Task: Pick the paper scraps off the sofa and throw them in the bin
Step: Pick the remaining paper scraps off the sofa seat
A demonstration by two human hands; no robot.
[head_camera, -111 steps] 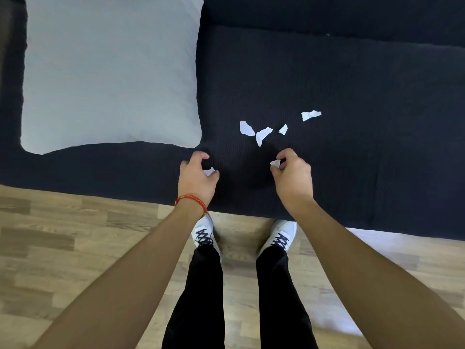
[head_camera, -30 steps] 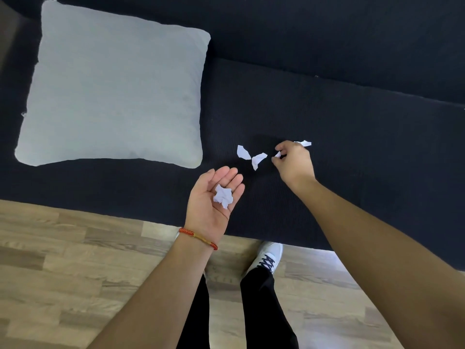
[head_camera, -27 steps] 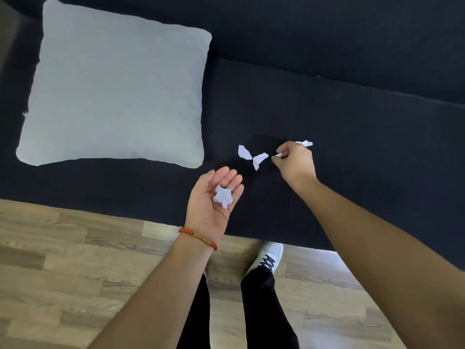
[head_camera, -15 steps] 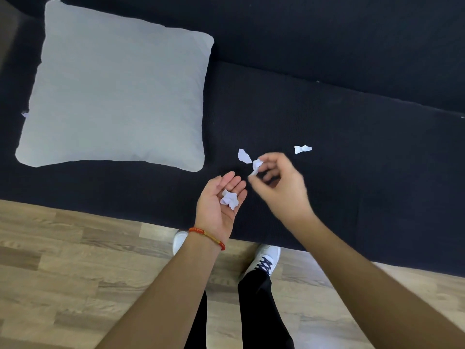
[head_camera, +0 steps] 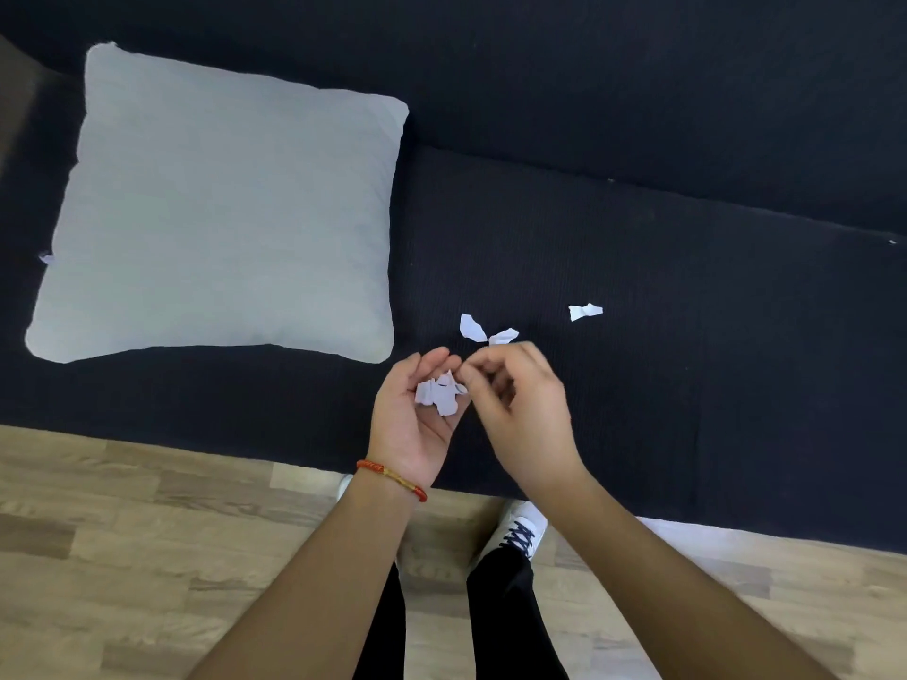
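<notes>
Head: left hand [head_camera: 417, 424] cups paper scraps [head_camera: 440, 392].

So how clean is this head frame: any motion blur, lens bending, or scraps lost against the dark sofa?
Head view: the right hand is motion-smeared at its fingers, so its grip is unreadable; the left hand and its pile of scraps are sharp. Wide-angle bending curves the sofa front edge. Lighting is even, and the white scraps on the seat stand out well.

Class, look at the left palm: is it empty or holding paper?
Holding paper. The left hand lies palm up with white scraps piled at its fingers; the right hand touches the pile.
</notes>
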